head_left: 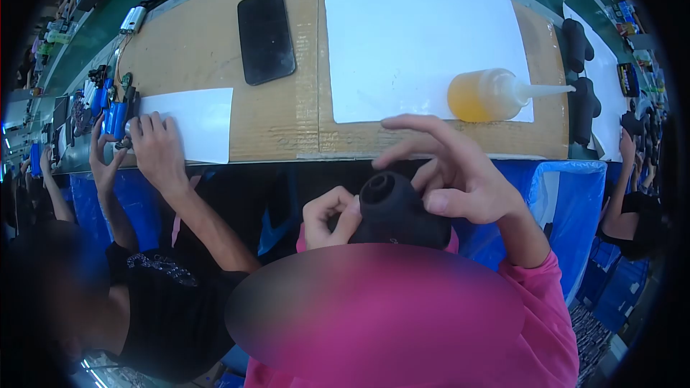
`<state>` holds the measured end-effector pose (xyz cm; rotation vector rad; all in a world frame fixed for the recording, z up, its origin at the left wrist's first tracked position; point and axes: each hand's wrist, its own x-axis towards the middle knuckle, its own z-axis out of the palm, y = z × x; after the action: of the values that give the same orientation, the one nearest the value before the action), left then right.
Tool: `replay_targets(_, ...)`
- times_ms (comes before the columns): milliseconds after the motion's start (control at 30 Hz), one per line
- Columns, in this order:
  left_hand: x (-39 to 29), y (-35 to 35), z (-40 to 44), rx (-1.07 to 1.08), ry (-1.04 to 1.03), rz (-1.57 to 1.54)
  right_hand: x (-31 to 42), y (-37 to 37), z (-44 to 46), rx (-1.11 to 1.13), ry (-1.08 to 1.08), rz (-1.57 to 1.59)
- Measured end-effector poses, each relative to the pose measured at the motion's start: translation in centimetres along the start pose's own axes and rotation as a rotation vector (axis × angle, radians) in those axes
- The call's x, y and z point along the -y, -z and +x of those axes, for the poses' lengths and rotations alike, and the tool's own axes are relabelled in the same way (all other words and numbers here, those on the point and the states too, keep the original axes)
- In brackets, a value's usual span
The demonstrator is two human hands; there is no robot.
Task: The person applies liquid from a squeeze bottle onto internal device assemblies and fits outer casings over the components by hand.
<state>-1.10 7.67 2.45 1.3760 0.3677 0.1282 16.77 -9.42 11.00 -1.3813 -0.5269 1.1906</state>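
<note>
A black rounded object (402,208) with a ringed round opening on top is held close to my body, below the table's front edge. My left hand (332,217) grips its left side, with thumb and fingers bent together. On its right side rests the thumb of my right hand (460,176), whose fingers are spread apart above the object. Beyond my right hand, a clear squeeze bottle (485,95) of amber liquid lies on its side on a white sheet (417,36), its nozzle pointing right.
A black phone-like slab (267,36) lies on the cardboard-covered table (187,43). At left, a co-worker's hands (154,151) handle small parts beside blue components (113,118) and a smaller white sheet (205,122). Black parts (583,111) lie at the right. Blue plastic-lined bins (568,194) stand below.
</note>
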Motion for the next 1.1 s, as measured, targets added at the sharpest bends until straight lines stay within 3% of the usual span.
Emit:
replay_targets(33, 0.5, -0.3, -0.4, -0.046, 0.140, -0.198, 0.1, -0.1, -0.1, -0.037, -0.069, 0.055)
replay_targets(67, 0.7, -0.9, -0.7, -0.051, 0.152, -0.200, -0.4, -0.2, 0.0, -0.033, -0.079, 0.062)
replay_targets(167, 0.2, -2.7, -0.1, -0.060, 0.341, -0.501, -2.3, -0.3, 1.0, 0.032, 0.350, -0.045)
replay_targets(333, -1.2, -2.9, -0.6, 0.076, 0.283, -0.419, -2.1, 0.2, 0.8, -0.018, 0.380, -0.453)
replay_targets(467, -1.7, -3.0, -0.5, 0.314, 0.275, -0.215, -1.7, -0.9, 0.5, -0.103, 0.153, -0.343)
replay_targets(567, -2.8, -2.9, -0.4, 0.271, 0.616, -0.664, -0.1, -0.6, 0.0, -0.220, 0.013, 0.192)
replay_targets(600, -2.6, -2.9, -0.4, 0.272, 0.620, -0.664, -0.6, -0.6, -0.1, -0.222, 0.011, 0.194)
replay_targets(700, -1.4, -3.1, 0.1, 0.368, 0.647, -0.902, -2.5, -0.7, 0.6, -0.361, 0.758, -0.452)
replay_targets(833, -1.8, -4.6, 0.1, 0.370, 0.708, -0.734, -1.5, -1.1, 0.9, -0.292, 0.921, -0.723)
replay_targets(1000, -1.9, -5.9, 0.7, 0.468, 0.718, -0.677, -3.1, -1.3, 1.5, -0.283, 0.935, -0.703)
replay_targets(1100, -2.8, -7.9, 1.0, 0.090, 0.652, -0.480, -3.1, -1.5, 1.8, -0.372, 0.960, -0.804)
